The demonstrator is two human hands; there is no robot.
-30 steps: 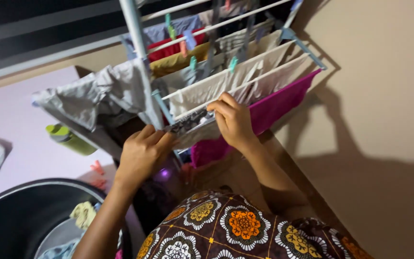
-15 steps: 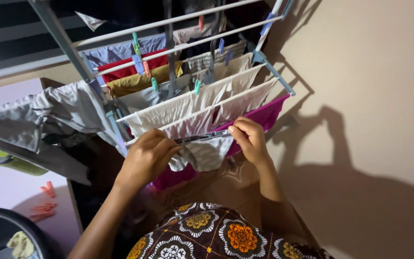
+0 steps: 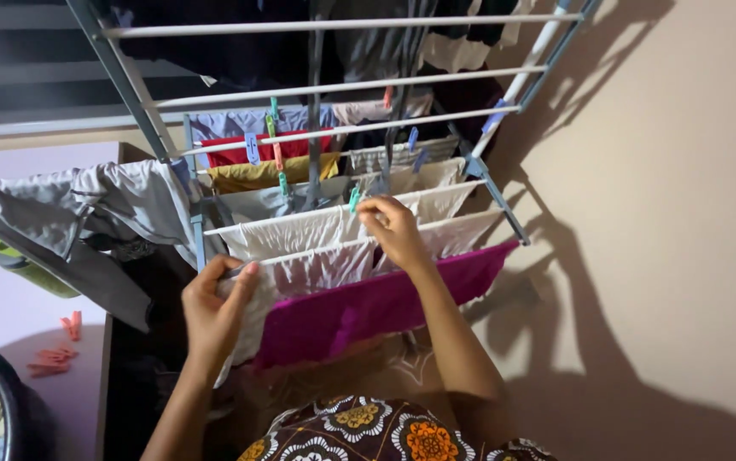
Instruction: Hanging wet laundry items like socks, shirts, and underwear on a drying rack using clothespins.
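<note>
While a patterned dress fills the near edge of the view, a person works at a drying rack set against a beige wall. Half a second ago both hands pinched a small pale garment at the rack's near rail; now they have parted, and the pale garment lies spread along its rail, just above a magenta cloth. That suggests the piece is hung and only wants securing. The left hand is closed on the garment's left end, thumb on top and fingers curled beneath. The right hand has moved up and farther in, its fingertips pinched together at the next rail, just beside a teal clothes peg; whether it grips the peg or the white cloth there cannot be told. Farther back hang yellow, red and blue pieces under more pegs, then dark clothes on the top rails. To the left, a grey garment droops off the rack's side, with orange pegs scattered on the pale surface beneath.
</note>
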